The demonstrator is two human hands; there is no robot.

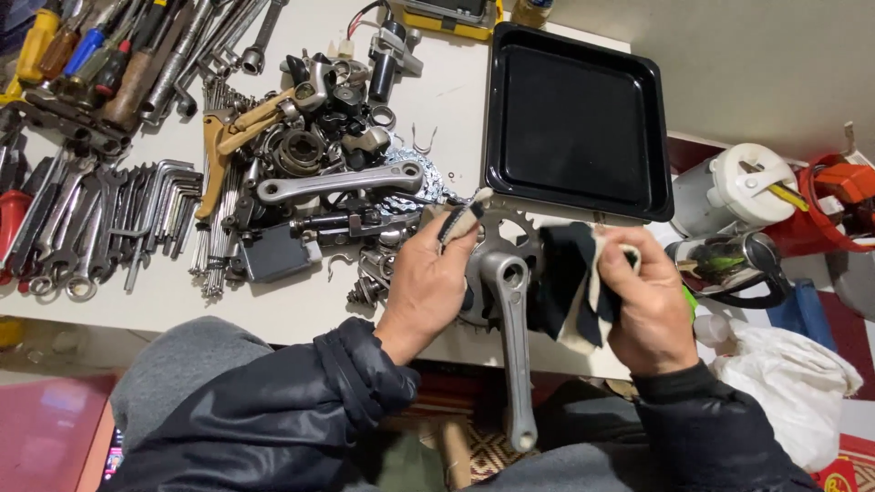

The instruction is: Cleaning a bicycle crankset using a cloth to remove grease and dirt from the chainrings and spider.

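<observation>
We have the crank (513,342) at the table (301,305) edge, its chainring end up near the tray (576,117), the arm hanging off toward our lap. Its long axis runs almost straight toward us, pedal end nearest. It looks like solid metal: heavy, stiff, likely greasy and slippery, with sharp teeth on the ring. We judge the safest hold is around the arm or at the hub, away from the teeth. Our left hand (426,282) curls closed over the ring's left side, fingers pinching a rag end. Our right hand (649,305) is closed on the dark rag (567,282) beside the ring. A pile of parts (319,173) lies to the left, wrenches (100,223) beyond it.
</observation>
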